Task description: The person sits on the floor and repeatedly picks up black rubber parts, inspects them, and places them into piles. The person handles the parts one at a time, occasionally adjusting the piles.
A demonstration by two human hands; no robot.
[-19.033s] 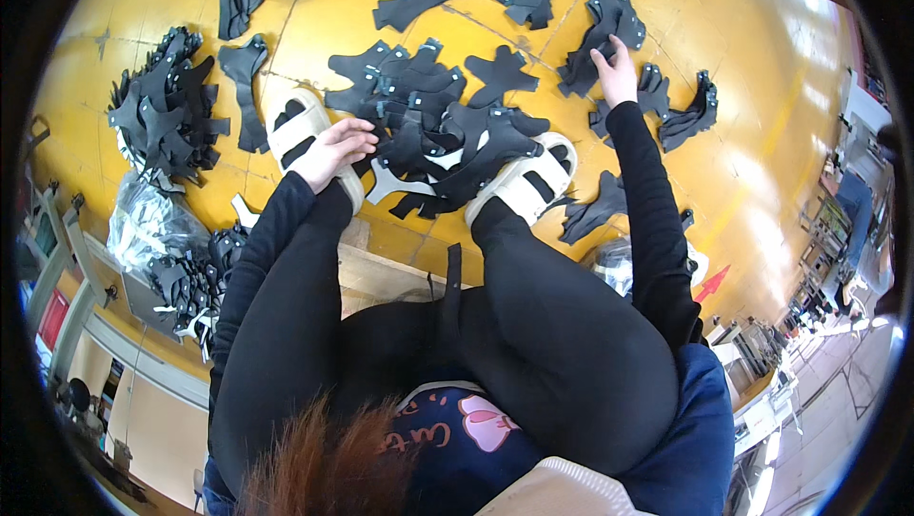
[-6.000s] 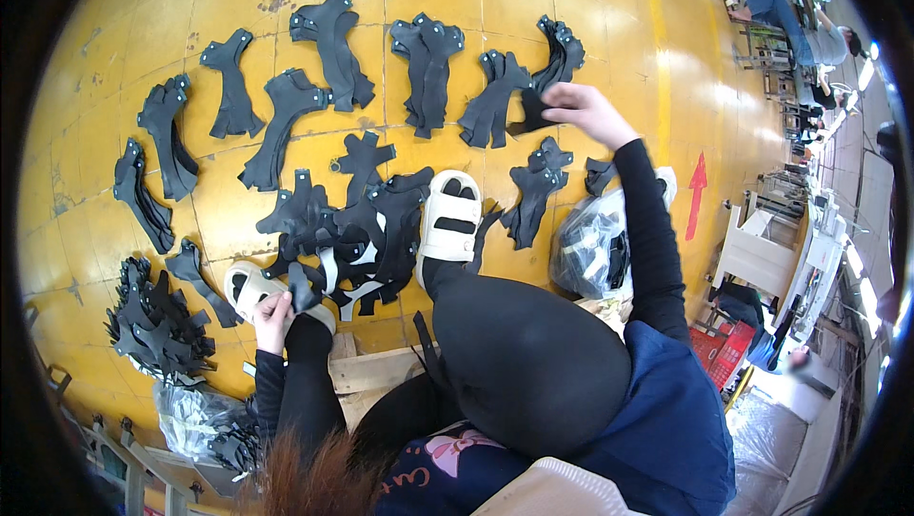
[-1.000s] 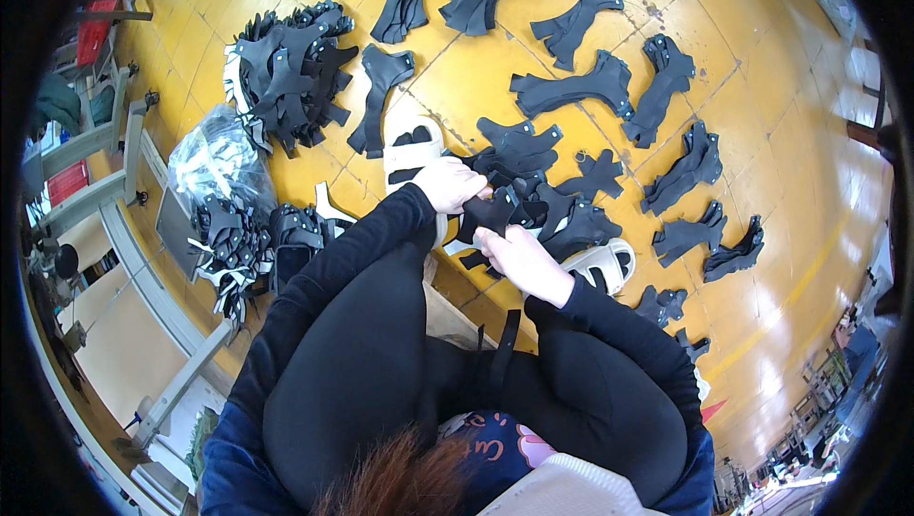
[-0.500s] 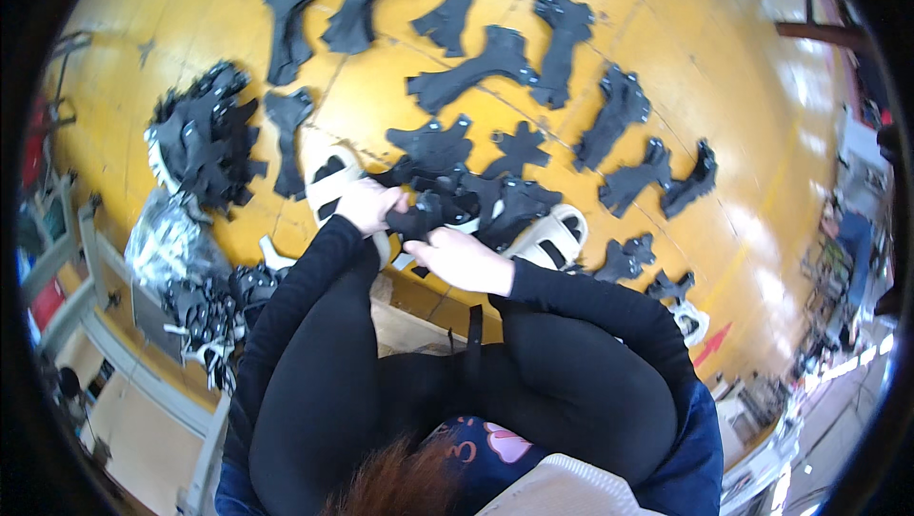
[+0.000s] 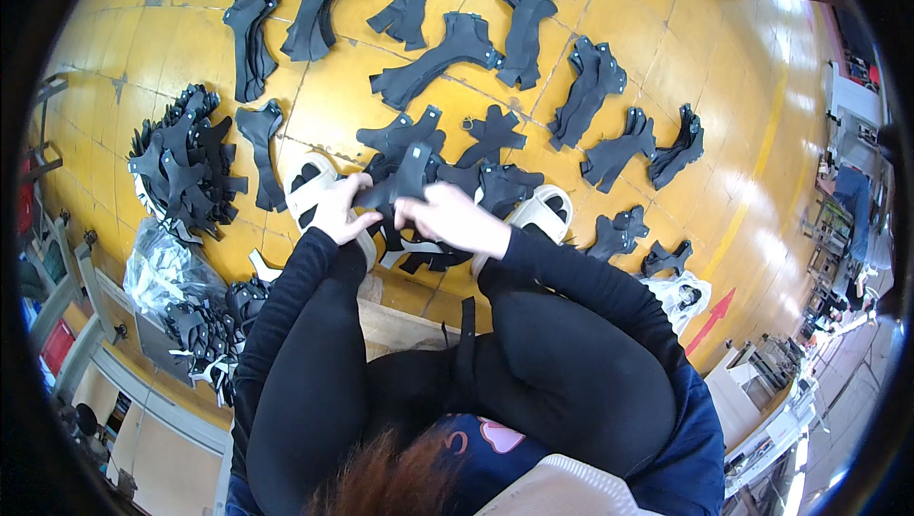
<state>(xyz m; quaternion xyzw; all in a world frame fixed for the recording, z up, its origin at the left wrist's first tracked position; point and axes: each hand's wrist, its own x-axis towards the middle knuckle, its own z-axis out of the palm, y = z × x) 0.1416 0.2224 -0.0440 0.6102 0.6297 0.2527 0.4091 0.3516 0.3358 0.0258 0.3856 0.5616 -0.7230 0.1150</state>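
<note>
Between my knees, above a heap of dark pieces (image 5: 476, 183), I hold a flat black Y-shaped cut piece (image 5: 411, 171) with a small pale tag at one tip. My left hand (image 5: 338, 211) has its left end between thumb and fingers. At its lower right edge, the fingers of my right hand (image 5: 457, 219) are bent and closed on it; their tips are partly hidden. My beige sandals (image 5: 312, 190) flank the heap. Just beyond it lie more black pieces, among them a small stack (image 5: 493, 135).
Stacks of similar black pieces (image 5: 419, 64) fan out over the yellow floor (image 5: 190, 30). At the left stand a large pile (image 5: 181, 159), a clear plastic bag (image 5: 167, 264) and a metal frame (image 5: 143, 383). A white bag (image 5: 681, 297) lies at the right, near a red floor arrow (image 5: 709, 321).
The black piece, earlier bunched between my hands, is now spread and raised with its tagged tip pointing away. My left thumb has moved out from the fingers. The whole view has shifted slightly.
</note>
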